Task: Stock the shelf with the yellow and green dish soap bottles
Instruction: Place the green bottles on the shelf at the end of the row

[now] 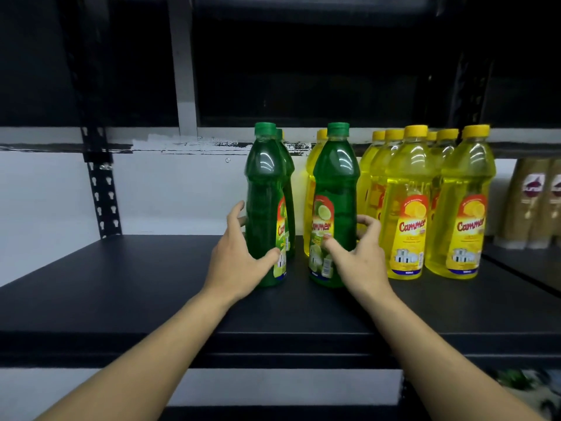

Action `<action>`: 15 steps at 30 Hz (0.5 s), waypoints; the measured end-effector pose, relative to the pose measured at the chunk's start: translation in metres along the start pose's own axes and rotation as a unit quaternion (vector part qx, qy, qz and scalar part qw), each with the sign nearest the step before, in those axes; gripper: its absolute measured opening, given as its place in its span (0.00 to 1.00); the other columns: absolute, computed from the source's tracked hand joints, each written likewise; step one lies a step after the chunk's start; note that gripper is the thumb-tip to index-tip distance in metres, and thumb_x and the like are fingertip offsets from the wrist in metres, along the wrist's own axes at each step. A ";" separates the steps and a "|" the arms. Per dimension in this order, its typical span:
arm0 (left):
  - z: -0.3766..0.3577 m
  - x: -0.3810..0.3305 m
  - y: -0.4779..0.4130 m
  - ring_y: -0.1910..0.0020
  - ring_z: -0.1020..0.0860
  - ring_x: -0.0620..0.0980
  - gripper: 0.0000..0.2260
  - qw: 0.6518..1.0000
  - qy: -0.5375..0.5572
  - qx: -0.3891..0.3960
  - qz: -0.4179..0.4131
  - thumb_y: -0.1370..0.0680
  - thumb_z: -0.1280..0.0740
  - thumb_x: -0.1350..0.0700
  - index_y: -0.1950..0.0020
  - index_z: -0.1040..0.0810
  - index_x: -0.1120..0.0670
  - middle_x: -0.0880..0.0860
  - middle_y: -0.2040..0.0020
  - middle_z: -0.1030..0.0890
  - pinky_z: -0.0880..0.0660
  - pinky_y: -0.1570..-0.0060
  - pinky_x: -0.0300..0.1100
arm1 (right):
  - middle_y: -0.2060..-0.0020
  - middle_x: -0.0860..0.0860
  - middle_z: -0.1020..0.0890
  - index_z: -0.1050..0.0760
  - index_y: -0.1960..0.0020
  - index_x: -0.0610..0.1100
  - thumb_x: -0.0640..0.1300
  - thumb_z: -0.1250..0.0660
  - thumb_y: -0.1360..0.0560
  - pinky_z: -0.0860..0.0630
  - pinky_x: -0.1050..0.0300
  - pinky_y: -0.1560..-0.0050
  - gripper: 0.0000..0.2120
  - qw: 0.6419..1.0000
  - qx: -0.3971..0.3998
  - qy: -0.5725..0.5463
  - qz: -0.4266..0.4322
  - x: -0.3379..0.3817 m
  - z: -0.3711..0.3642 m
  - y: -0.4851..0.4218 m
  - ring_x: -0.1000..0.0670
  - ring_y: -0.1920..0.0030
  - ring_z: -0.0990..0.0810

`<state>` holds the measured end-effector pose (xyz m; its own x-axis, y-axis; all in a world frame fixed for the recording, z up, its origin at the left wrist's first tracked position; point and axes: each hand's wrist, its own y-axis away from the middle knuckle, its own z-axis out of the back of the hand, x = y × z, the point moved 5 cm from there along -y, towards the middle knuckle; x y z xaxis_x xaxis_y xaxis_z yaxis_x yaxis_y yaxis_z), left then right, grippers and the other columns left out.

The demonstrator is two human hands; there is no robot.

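Note:
Two green dish soap bottles stand upright at the front of the black shelf (121, 284). My left hand (236, 259) grips the left green bottle (264, 189), thumb on its label and fingers round its far side. A second green bottle (290, 177) stands close behind it. My right hand (358, 259) grips the right green bottle (335, 183) low down, thumb on the label and fingers curled at its right side. Behind that one a yellow bottle (312, 165) is partly hidden. Several yellow bottles (406, 183) stand in rows to the right, the nearest one (467, 189) furthest right.
Brown bottles (531, 205) stand on the neighbouring shelf at the far right. A black perforated upright (103, 192) rises at the back left in front of a white wall. The left part of the shelf board is bare. A dark upper shelf hangs overhead.

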<state>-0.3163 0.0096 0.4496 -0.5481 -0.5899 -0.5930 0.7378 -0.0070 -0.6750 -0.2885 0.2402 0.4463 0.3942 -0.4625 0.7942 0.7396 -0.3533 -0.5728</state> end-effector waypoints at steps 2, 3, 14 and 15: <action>-0.001 -0.001 0.001 0.32 0.27 0.47 0.42 0.999 0.030 0.017 -0.003 0.27 0.26 0.50 0.22 0.50 0.43 0.45 0.28 0.29 0.26 0.37 0.49 | 0.43 0.53 0.24 0.40 0.32 0.52 0.49 0.27 0.27 0.26 0.58 0.49 0.30 1.000 0.011 -0.021 -0.016 0.000 -0.001 0.001 0.51 0.45 0.22; -0.002 -0.002 0.001 0.32 0.27 0.45 0.41 0.999 0.037 0.020 -0.007 0.27 0.26 0.49 0.22 0.48 0.44 0.43 0.29 0.29 0.26 0.37 0.47 | 0.41 0.53 0.26 0.40 0.31 0.52 0.53 0.26 0.28 0.25 0.56 0.45 0.32 1.000 0.007 -0.016 -0.017 0.000 -0.001 0.001 0.51 0.42 0.23; -0.003 0.007 -0.001 0.35 0.24 0.48 0.35 0.996 0.072 0.039 0.022 0.23 0.30 0.43 0.23 0.47 0.41 0.44 0.30 0.28 0.25 0.37 0.55 | 0.45 0.55 0.24 0.36 0.29 0.47 0.58 0.29 0.27 0.22 0.54 0.46 0.32 0.999 0.014 0.001 -0.038 -0.004 -0.001 0.002 0.51 0.45 0.21; -0.004 0.007 -0.001 0.35 0.24 0.48 0.33 0.995 0.083 0.047 0.027 0.22 0.32 0.44 0.23 0.48 0.40 0.44 0.29 0.29 0.26 0.36 0.54 | 0.44 0.55 0.25 0.38 0.27 0.47 0.57 0.31 0.24 0.24 0.55 0.45 0.31 0.999 0.023 -0.002 -0.040 -0.003 -0.003 0.002 0.52 0.44 0.22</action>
<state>-0.3227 0.0089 0.4440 -0.5589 -0.4500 -0.6965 0.7971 -0.0601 -0.6008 -0.2897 0.2387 0.4420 0.3355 -0.4308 0.8378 0.7934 -0.3504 -0.4978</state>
